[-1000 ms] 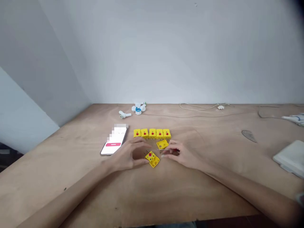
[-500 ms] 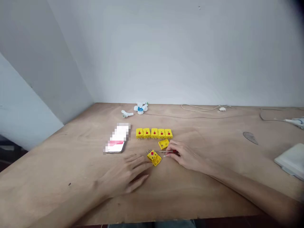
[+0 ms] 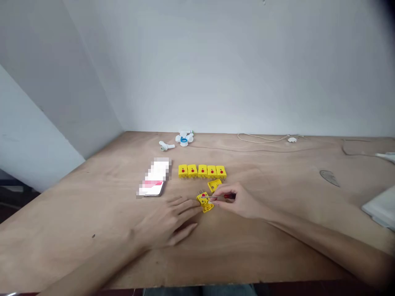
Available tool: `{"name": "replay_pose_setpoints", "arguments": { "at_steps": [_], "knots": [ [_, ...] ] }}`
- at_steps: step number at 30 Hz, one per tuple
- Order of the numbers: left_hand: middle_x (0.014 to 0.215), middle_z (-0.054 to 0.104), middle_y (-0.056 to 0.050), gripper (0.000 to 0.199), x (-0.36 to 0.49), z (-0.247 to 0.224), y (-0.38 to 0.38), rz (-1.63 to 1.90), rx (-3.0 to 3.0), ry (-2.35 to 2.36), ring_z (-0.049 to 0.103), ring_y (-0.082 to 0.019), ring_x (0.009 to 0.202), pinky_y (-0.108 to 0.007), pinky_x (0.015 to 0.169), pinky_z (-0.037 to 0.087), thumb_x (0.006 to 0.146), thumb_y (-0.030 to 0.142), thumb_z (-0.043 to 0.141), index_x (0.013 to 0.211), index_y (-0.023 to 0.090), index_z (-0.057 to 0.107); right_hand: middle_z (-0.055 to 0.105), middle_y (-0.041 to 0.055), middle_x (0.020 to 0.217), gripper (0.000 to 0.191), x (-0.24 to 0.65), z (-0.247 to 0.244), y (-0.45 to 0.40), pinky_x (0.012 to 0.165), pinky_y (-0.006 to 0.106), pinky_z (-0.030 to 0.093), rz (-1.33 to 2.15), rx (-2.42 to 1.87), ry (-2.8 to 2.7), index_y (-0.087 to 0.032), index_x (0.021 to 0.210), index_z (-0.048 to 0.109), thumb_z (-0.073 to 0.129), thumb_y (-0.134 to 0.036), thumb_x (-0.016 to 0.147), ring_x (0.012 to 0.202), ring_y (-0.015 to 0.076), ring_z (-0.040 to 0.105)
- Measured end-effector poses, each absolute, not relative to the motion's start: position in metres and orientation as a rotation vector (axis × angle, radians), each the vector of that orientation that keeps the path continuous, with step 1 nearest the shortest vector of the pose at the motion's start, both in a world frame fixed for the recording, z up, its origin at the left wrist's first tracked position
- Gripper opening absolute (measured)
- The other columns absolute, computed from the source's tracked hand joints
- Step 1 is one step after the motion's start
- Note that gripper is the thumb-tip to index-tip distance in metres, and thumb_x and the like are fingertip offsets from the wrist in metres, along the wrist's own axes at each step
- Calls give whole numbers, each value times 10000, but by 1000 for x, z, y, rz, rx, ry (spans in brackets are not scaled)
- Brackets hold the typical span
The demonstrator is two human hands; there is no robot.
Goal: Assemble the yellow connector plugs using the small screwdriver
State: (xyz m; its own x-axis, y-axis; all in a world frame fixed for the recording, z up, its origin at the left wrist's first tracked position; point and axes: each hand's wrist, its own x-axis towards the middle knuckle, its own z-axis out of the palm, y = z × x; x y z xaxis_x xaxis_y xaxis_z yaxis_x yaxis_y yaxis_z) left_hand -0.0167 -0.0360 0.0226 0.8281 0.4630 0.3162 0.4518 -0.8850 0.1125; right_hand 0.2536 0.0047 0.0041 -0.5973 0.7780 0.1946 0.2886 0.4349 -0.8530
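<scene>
While your right hand [image 3: 239, 203] keeps its grip pinched on a red-handled screwdriver [image 3: 228, 196], the shaft now lies across the open yellow plug connector [image 3: 204, 202], no longer short of it. Your left hand [image 3: 165, 222] rests spread on the worktop [image 3: 92, 250], just beside that connector. Beyond the connector sit one loose yellow cover [image 3: 214, 185] and five closed connectors [image 3: 202, 171].

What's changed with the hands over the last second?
The right hand has moved left with the red-handled screwdriver, bringing its shaft over the open yellow connector. The left hand, which first cupped that connector, drew back onto the table, then came forward close to it. The loose yellow shell, the row of five yellow connectors and the phone stayed put.
</scene>
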Motion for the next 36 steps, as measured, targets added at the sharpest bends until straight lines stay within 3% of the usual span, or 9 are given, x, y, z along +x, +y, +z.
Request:
{"name": "replay_pose_setpoints", "arguments": {
  "at_steps": [8,13,28,36],
  "knots": [
    [1327,665,-121,390,-16,24,-37,548,2956,732,653,-271,1186,-419,1009,545,980,226,514,1360,166,574,773,54,917,123,251,1,4,753,317,541,887,-777,-2218,-210,946,790,676,-253,931,798,191,691],
    [1312,671,-119,397,-15,21,-35,563,2934,749,663,-263,1156,-413,996,545,973,229,519,1361,171,576,745,64,970,195,252,-10,7,766,319,538,717,-657,-2245,-221,1007,777,592,-174,969,839,183,678],
    [1337,659,-113,417,-16,22,-36,563,2932,733,659,-262,1159,-408,1008,528,967,223,521,1380,190,567,666,32,905,97,247,-10,5,752,295,492,909,-825,-2176,-211,920,777,686,-244,928,801,164,627],
    [1305,664,-112,458,-15,27,-36,536,2938,719,660,-267,1135,-418,997,524,973,211,500,1430,229,527,675,47,901,157,245,-4,4,728,316,503,989,-859,-2156,-216,913,793,704,-345,912,793,186,627]
  ]
}}
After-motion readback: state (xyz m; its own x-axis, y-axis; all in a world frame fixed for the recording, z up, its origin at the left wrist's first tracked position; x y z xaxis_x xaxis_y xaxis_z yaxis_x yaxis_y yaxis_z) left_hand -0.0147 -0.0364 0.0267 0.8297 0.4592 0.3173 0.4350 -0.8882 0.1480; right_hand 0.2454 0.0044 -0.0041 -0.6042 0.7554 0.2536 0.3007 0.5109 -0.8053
